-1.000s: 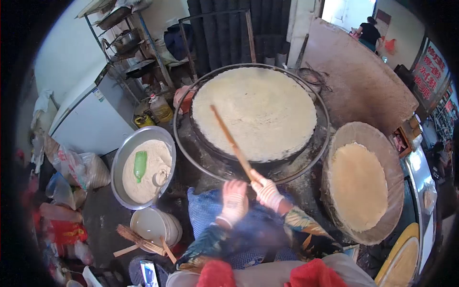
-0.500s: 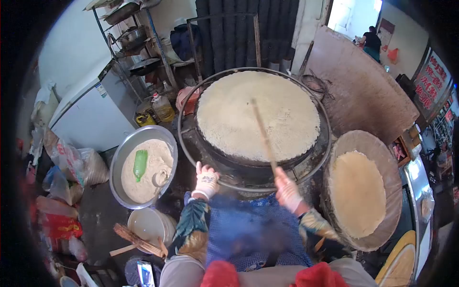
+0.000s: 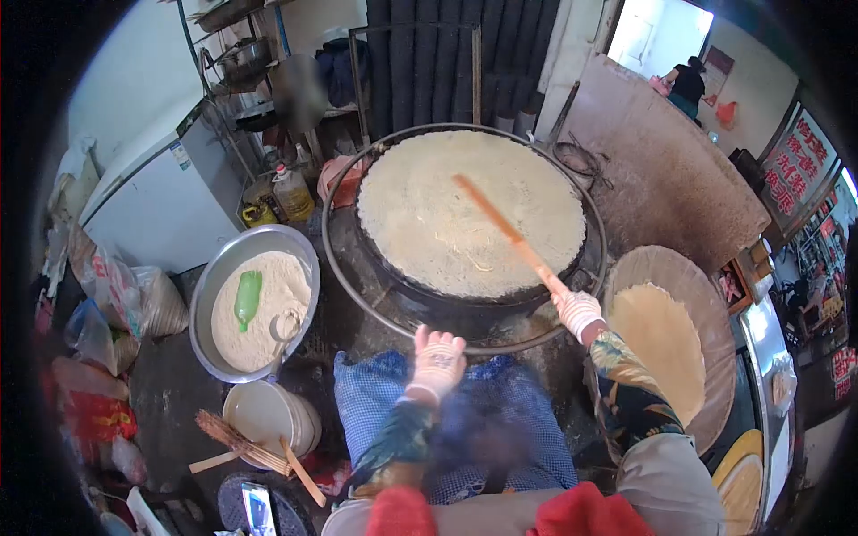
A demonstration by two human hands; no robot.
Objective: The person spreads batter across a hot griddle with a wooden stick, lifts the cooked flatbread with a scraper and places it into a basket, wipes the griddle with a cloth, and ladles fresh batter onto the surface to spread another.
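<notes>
Right hand [image 3: 576, 310], gloved, is closed round the near end of a long wooden stick [image 3: 507, 230]; the stick is held slanting up and to the left, its far end over the pale crepe [image 3: 429, 223] that is spread across the whole round griddle [image 3: 585, 259]. Thin streaks are seen in the batter near the crepe's near edge. Whether the stick's tip is touching the crepe cannot be told.

Left hand [image 3: 436, 362], also gloved, is released: fingers are spread, nothing is gripped. It is held above a blue checked apron [image 3: 375, 402], just short of the griddle's near rim, apart from the stick. Patterned sleeves are worn on both arms.

A metal ring [image 3: 332, 268] is set around the griddle. On the person's left, a big metal basin [image 3: 214, 286] of pale batter is placed beside the griddle, with a green scoop [image 3: 248, 299] lying in it. A smaller white bucket [image 3: 268, 415] is found nearer the person, with a straw brush [image 3: 237, 440] and wooden sticks laid on its edge. A phone [image 3: 256, 509] is seen below it.

On the person's right, a round woven tray [image 3: 706, 295] is set close to the griddle, and a finished thin crepe [image 3: 657, 335] is laid on it. An oil bottle [image 3: 291, 192] and a white cabinet [image 3: 147, 210] are seen beyond the basin. Another person [image 3: 686, 85] is seen far off at a doorway.
</notes>
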